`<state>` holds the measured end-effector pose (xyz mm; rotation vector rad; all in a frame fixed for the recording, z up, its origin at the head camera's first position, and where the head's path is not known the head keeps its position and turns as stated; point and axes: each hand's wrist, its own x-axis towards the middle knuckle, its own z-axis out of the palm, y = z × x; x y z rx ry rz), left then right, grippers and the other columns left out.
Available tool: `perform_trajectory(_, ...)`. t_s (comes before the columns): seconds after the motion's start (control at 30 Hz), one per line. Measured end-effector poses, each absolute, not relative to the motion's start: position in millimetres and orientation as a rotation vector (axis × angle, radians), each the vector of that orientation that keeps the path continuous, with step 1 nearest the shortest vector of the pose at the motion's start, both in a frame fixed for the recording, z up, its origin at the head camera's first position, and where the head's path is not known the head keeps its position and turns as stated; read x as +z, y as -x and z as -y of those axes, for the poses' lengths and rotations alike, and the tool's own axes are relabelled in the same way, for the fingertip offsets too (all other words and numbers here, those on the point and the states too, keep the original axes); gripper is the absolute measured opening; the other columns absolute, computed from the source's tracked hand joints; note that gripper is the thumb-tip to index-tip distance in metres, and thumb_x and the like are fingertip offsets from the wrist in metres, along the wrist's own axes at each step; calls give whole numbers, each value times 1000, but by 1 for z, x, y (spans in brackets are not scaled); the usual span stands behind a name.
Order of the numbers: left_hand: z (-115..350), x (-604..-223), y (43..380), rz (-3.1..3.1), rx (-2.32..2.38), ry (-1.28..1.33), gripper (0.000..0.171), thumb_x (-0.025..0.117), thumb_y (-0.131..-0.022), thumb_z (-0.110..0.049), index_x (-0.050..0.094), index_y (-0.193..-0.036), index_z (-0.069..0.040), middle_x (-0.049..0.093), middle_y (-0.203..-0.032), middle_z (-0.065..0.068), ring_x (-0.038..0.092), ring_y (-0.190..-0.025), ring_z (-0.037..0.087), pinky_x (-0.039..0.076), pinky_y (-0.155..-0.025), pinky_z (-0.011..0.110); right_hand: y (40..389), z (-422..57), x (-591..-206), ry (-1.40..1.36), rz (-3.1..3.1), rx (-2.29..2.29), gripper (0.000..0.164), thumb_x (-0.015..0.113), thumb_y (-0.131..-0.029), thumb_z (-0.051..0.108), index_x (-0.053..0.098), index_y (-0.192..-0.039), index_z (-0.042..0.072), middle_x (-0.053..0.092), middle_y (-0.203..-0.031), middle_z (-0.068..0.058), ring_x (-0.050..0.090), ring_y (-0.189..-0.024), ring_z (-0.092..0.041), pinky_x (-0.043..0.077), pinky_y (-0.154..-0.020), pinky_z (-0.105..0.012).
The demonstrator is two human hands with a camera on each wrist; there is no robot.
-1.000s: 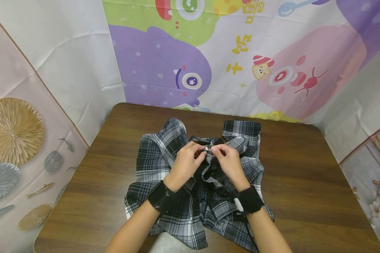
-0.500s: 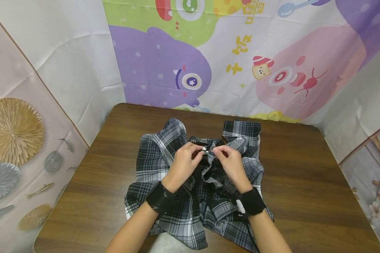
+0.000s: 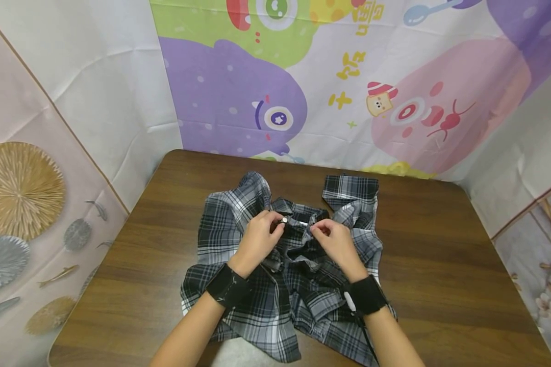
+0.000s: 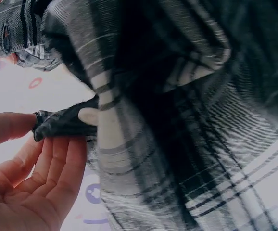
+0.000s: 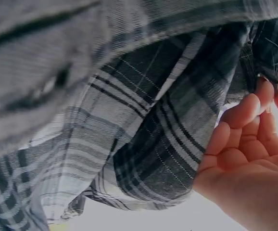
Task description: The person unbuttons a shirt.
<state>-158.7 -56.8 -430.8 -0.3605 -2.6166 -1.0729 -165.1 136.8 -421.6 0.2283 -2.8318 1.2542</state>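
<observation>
A black, grey and white plaid shirt [image 3: 222, 229] lies rumpled on the table. My left hand [image 3: 257, 237] pinches one dark edge near its collar, with a pale round button [image 3: 284, 219] beside the fingertips. In the left wrist view, thumb and fingers grip that strip of cloth just beyond the button [image 4: 87, 116]. The opposite edge is pinched by my right hand [image 3: 336, 242], a short gap to the right. In the right wrist view, the fingertips [image 5: 264, 91] hold a dark fold of cloth. A buttonhole [image 4: 5, 31] shows on the cloth at the left wrist view's top left.
A wooden table [image 3: 441, 265] carries the shirt. Behind it hangs a cartoon-printed cloth [image 3: 239, 97], with pale fabric panels [image 3: 96, 76] on both sides. Both wrists wear black bands [image 3: 369, 294], and a thin dark cable runs down from the right one.
My hands have drawn apart, the left moving left with the button edge and the right slightly right. The two shirt edges, close together before, now stand apart.
</observation>
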Motion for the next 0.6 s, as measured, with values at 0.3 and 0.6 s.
perform_trajectory(0.3,60,-451,164,2700,-1012,333,12,63,-87,-14,66,-97,-8,62,-88,5,60,-73,17,48,-64,29,166,-135,-444,-228,2951,1189,14,61,-88,21,67,-88,8,61,-74,-3,50,-65,-13,41,-61,-27)
perform_trajectory(0.6,62,-467,166,2796,-915,314,12,65,-85,-14,67,-96,-8,64,-87,6,61,-74,21,49,-66,35,166,-135,-467,-248,3075,1022,15,62,-88,23,64,-80,11,55,-67,0,48,-61,-13,38,-61,-30)
